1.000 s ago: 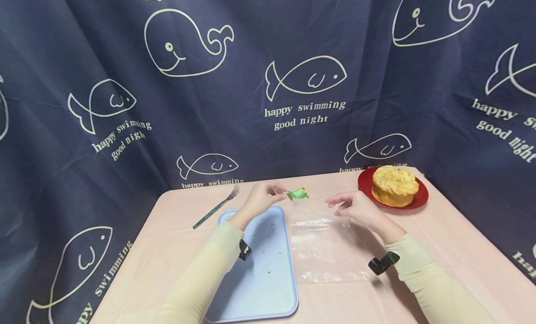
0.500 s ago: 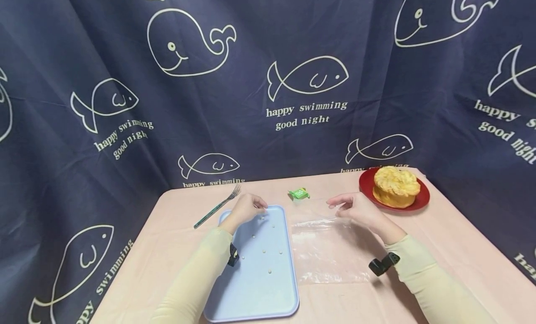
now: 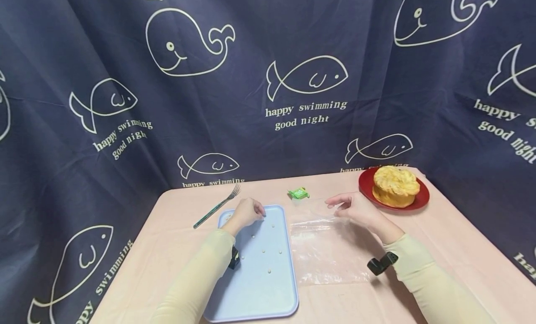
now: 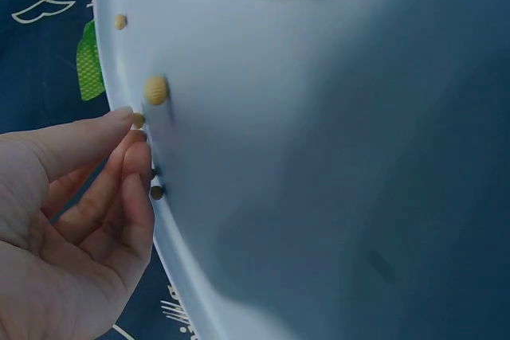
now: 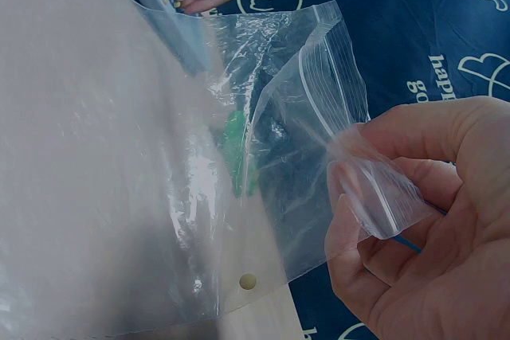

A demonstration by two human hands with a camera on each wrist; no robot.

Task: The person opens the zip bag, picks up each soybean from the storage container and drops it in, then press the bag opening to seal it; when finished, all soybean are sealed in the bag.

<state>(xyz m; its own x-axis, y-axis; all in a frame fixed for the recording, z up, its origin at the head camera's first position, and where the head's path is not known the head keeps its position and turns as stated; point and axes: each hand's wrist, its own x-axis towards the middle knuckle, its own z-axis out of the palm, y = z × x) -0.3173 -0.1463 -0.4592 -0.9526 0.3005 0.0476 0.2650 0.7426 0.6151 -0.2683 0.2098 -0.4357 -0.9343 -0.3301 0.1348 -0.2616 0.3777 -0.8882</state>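
On the blue tray (image 3: 268, 286), left hand (image 3: 246, 212) pinches a small bean (image 4: 139, 120) at the far rim, right hand (image 3: 356, 210) grips the clear bag (image 3: 326, 249) mouth open; next, likely a careful carry across.

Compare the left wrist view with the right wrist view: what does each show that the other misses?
Only the left wrist view shows the left hand close up, its fingertips pinching a small round yellow bead at the rim of the pale blue plastic tray, with more beads on it.

Only the right wrist view shows the right hand pinching a corner of the clear plastic zip bag, its mouth lifted open.

Both catch the tray, the left fingers, the small green wrapped packet and the dark blue fish-print cloth.
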